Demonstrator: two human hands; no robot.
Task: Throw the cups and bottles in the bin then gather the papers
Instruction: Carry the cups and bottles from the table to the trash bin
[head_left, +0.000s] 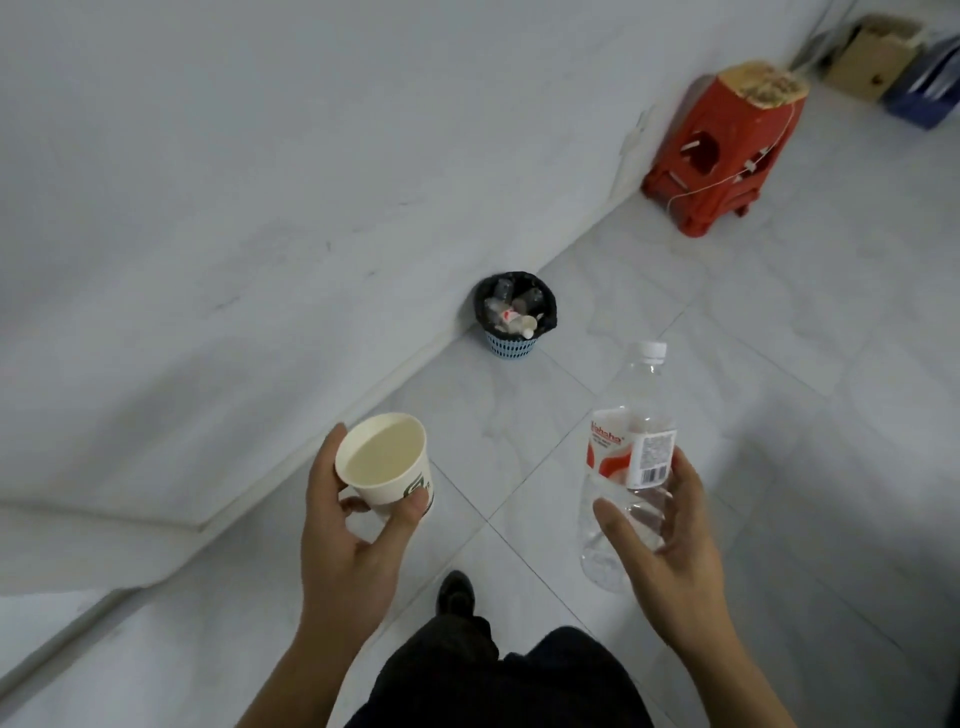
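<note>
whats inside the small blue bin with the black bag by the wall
The small blue mesh bin holds crumpled clear plastic bottles heaped near its rim; whatever lies beneath them is covered.

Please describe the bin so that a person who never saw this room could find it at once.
Follow the white wall down to where it meets the tiled floor. The bin stands there at the wall's foot, left of the red stool. It alone is a small round blue lattice basket lined with a black bag and holding rubbish.
</note>
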